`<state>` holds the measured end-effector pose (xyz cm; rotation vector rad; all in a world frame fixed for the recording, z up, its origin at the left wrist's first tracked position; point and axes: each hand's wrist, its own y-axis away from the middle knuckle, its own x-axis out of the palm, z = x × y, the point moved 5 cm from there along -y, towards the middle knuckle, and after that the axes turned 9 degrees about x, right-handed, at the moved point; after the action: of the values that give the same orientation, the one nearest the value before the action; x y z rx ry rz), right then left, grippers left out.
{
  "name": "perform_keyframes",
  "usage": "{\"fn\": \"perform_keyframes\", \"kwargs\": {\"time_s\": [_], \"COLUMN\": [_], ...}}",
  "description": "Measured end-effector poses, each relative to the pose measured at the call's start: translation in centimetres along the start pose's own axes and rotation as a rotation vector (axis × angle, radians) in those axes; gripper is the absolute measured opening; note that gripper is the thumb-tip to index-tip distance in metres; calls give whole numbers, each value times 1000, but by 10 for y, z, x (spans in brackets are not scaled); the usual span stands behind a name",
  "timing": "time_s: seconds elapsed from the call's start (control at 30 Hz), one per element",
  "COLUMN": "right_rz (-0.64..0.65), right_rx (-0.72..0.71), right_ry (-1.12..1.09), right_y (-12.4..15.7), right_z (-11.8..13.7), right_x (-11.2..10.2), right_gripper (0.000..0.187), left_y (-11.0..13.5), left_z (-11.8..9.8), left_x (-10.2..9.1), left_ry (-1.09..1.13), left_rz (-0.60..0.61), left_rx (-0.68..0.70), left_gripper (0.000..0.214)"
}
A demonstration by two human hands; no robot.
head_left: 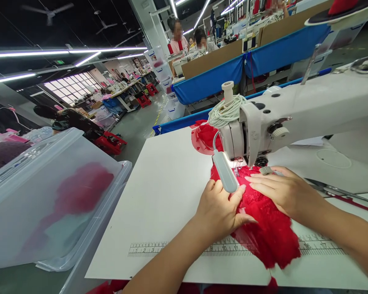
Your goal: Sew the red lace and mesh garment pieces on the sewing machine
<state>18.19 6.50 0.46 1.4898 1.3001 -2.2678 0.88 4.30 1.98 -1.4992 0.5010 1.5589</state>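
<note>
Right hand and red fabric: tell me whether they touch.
Touching. The head view shows the right hand laid across the red fabric, with no visible gap beneath.

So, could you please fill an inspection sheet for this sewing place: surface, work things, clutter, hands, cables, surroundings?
Surface: white table with printed ruler scale.
Job's things: red fabric at the needle end of the sewing machine.
Clutter: another red piece beyond the machine head; dark tool by the right wrist.
Hands: left hand and right hand both rest on the red fabric; left grip unclear.
Cables: pale cord coiled on the machine head.
Surroundings: translucent bin at left; co-workers and blue cloth behind.
</note>
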Motion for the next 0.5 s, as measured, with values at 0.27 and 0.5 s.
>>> {"fn": "perform_keyframes", "kwargs": {"time_s": [0.27, 0.5], "right_rz": [-26, 8], "right_rx": [-60, -16], "right_ry": [72, 31], "right_y": [-9, -4], "right_z": [4, -5], "right_x": [-8, 2], "right_gripper": [43, 42], "left_y": [-1, 2], "left_z": [5, 6], "left_x": [4, 3], "left_ry": [5, 44], "left_rz": [3, 68], "left_rx": [-12, -61], "left_gripper": [78, 73]}}
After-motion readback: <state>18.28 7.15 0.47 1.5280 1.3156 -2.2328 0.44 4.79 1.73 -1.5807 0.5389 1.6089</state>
